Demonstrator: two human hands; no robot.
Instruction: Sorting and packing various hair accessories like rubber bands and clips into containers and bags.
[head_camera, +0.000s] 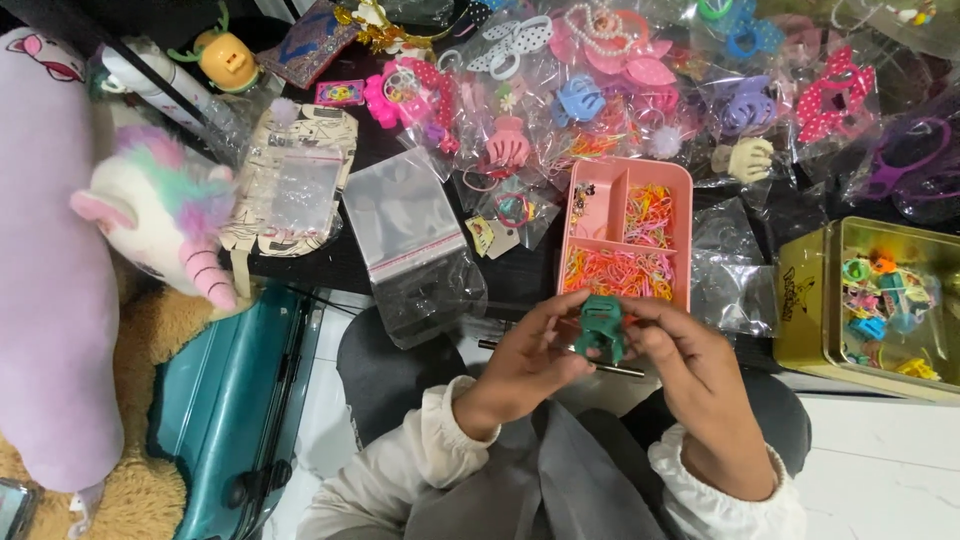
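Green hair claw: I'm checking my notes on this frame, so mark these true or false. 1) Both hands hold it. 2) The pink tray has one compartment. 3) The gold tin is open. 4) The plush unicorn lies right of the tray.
1) True: the left hand and right hand both grip the green hair claw.
2) False: the pink tray is divided into three compartments holding small elastic bands.
3) True: the gold tin is open, with colourful small items inside.
4) False: the plush unicorn lies far left of the tray.
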